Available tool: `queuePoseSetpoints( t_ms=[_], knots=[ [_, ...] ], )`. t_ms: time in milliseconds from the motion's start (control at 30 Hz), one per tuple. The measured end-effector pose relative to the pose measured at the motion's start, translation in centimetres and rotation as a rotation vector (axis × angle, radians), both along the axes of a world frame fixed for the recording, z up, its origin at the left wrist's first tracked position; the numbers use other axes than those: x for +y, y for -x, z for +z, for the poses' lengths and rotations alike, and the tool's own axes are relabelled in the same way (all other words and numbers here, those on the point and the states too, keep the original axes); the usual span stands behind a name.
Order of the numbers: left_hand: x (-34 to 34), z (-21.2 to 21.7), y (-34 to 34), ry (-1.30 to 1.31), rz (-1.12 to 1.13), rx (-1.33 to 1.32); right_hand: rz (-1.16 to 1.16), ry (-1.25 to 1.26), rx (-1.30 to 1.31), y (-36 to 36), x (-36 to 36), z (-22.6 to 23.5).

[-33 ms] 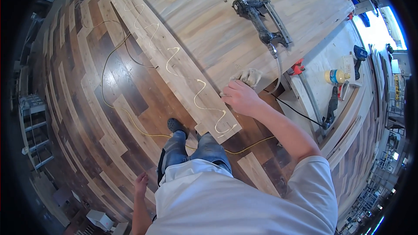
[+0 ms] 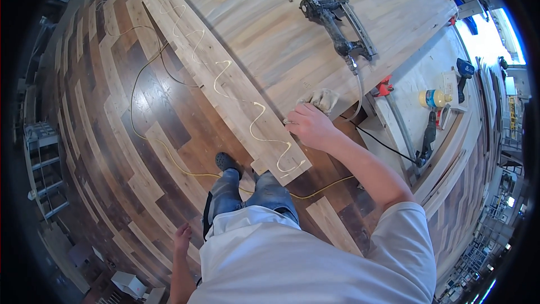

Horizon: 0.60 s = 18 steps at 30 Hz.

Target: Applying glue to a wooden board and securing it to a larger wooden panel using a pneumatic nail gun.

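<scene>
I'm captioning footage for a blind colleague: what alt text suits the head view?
A person's right hand touches a crumpled pale cloth at the corner of a wide wooden panel, beside a narrow board bearing a wavy cream bead. A black nail gun lies on the panel; the left hand hangs low at the person's side.

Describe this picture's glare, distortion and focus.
Head view: the bright opening at far right is washed out; head view: glare whitens a patch of the plank floor; head view, toward the rim: that floor bows and corners go black; head view, centre: the right hand and crumpled cloth look fairly sharp.
</scene>
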<state>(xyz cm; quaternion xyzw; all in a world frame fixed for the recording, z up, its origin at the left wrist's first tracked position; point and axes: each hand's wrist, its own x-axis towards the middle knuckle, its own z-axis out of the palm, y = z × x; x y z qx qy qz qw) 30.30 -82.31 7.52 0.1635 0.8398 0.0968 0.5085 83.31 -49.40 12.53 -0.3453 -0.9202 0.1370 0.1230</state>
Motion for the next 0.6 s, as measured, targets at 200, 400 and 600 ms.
queuePoseSetpoints(
  t_ms=[200,400,600],
  knots=[
    [-0.2,0.0,-0.1,0.011,0.011,0.003,0.106,0.12,-0.132,-1.6,-0.9,1.0],
    [0.0,0.1,-0.6,-0.03,0.019,0.001,-0.058,0.074,0.025,-2.2,-0.1,1.0],
    [-0.2,-1.2,0.2,-0.025,0.015,-0.037,-0.085,0.155,-0.1,-3.5,-3.0,0.6]
  ],
)
